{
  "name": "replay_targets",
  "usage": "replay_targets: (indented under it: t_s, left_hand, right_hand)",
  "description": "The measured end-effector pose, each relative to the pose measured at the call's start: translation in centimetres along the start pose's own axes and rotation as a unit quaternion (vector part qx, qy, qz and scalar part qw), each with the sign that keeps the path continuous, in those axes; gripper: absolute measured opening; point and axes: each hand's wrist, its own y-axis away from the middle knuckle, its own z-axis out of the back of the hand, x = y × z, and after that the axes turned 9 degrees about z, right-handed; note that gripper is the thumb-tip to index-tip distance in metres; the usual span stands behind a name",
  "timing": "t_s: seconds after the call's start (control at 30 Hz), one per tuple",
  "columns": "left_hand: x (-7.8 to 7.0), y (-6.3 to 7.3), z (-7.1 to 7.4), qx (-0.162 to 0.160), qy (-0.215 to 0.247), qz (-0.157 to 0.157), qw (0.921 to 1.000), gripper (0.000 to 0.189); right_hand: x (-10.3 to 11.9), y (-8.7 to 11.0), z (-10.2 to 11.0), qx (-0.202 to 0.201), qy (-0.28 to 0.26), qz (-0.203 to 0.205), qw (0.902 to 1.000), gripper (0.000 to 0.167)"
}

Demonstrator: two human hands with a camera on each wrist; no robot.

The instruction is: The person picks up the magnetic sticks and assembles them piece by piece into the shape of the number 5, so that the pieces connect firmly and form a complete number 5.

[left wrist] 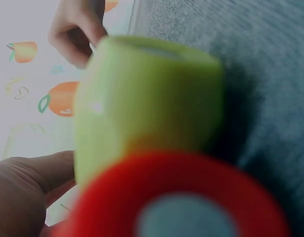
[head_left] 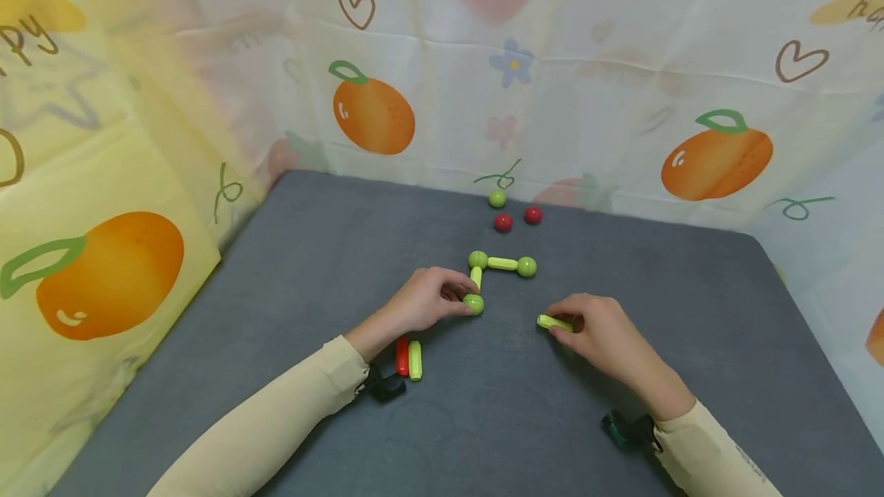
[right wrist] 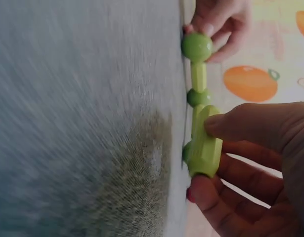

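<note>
An L-shaped chain of green balls and yellow-green rods lies on the grey table. My left hand (head_left: 430, 299) pinches the near green ball (head_left: 473, 304) at its lower end. From that ball one rod (head_left: 476, 276) runs back to the corner ball (head_left: 478, 259), and a second rod (head_left: 502, 263) leads right to the end ball (head_left: 527, 267). To the right, my right hand (head_left: 599, 332) holds a loose yellow-green rod (right wrist: 206, 145) between thumb and fingers, apart from the chain.
Beside the left wrist lie a red rod (head_left: 402, 357) and a yellow-green rod (head_left: 415, 361), large in the left wrist view. At the back edge sit a green ball (head_left: 497, 199) and two red balls (head_left: 503, 222). A printed cloth (head_left: 442, 98) hangs behind the table.
</note>
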Motion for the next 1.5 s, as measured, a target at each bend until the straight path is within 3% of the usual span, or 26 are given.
replay_targets:
  t_s: [0.23,0.77,1.5]
  left_hand:
    - [0.1,0.1,0.2,0.005,-0.003,-0.003,1.0000,0.029]
    - [0.1,0.0,0.3,0.007,-0.005,-0.007,0.9999,0.027]
    - [0.1,-0.3,0.2,0.011,-0.014,-0.019,0.9997,0.027]
  right_hand:
    - [-0.3,-1.8,-0.3,-0.013,-0.004,0.006,0.9999,0.019]
    - [1.2,-5.5,-1.2,-0.015,0.011,0.049,0.9986,0.019]
    - [2.1,-6.3,-3.5,0.022,-0.010,0.056,0.9982,0.018]
